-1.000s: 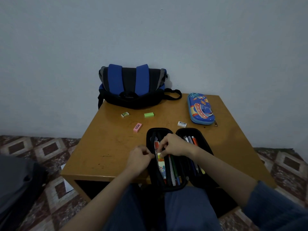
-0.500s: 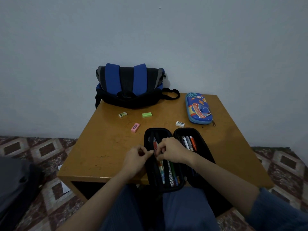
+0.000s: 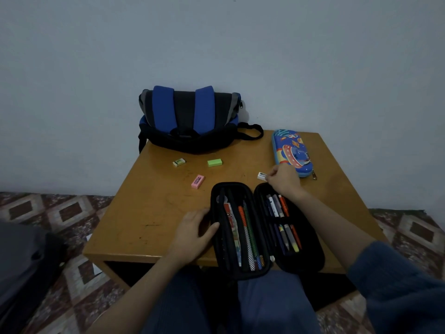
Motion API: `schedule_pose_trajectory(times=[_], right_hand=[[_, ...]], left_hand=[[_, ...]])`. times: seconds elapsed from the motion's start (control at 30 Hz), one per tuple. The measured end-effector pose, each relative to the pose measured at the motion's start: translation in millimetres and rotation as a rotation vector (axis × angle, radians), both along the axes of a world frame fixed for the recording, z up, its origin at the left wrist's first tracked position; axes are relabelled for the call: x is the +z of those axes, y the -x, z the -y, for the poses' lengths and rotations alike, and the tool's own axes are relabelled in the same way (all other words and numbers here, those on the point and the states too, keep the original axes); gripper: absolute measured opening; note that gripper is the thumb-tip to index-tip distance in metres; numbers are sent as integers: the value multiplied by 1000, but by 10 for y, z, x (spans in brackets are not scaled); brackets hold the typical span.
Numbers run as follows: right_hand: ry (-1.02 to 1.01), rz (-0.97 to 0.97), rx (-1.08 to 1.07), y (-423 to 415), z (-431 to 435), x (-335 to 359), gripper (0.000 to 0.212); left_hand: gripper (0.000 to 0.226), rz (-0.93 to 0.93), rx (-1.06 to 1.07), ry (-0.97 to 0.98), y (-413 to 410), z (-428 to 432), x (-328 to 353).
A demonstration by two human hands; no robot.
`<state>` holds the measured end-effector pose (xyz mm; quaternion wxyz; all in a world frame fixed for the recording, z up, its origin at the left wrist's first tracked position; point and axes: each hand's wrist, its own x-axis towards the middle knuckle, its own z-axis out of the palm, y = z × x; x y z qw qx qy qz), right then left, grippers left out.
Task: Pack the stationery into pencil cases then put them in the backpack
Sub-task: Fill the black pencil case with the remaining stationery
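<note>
Head view: left hand (image 3: 192, 233), fingers loose, steadies case (image 3: 265, 227); right hand (image 3: 283, 180) curled at white eraser (image 3: 262, 175), pinch unclear. Edge pinch may drop it; case overhangs table (image 3: 156, 213), could tip.

The square orange-brown wooden table (image 3: 154, 213) has a smooth, faintly glossy top with a few dark scuffs, and the blue-and-black cloth backpack (image 3: 187, 116) on it looks matt, woven and padded. The blue cartoon-printed hard-shell pencil case (image 3: 291, 150) has a smooth, shiny moulded skin, while the open black fabric pencil case (image 3: 301, 261) is dull and soft-looking, with smooth plastic pens (image 3: 277, 206) inside. The pink rectangular eraser (image 3: 198, 181) and green rectangular eraser (image 3: 214, 162) look matt and rubbery, and the small white eraser (image 3: 262, 175) wears a printed paper sleeve.
</note>
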<state>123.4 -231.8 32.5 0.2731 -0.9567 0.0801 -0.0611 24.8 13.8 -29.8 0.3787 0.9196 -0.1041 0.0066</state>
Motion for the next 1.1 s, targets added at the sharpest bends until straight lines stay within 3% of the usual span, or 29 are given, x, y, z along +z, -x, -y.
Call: schedule_pose_trajectory(times=[0.17,0.27,0.57,0.73,0.93,1.1], right_hand=[[2,-73,-69,-106,86,-80,26],[58,-119,-81,-131,45,-70,34],[310,-194,-41,-212,-114,-46,26],[327,-190,-8,-208,-108,-40,27],[392,-91,69,-162,-160,-79,27],[181,87,66,-173,-146,-49,19]], left_hand=[[82,63,-8,37,-4,-2,-30],[78,86,-6,38,-4,0,-53],[79,82,-1,2,16,14,-45],[63,107,0,-12,23,22,-56],[58,125,-18,-27,47,34,-53],[53,69,3,24,48,29,-14]])
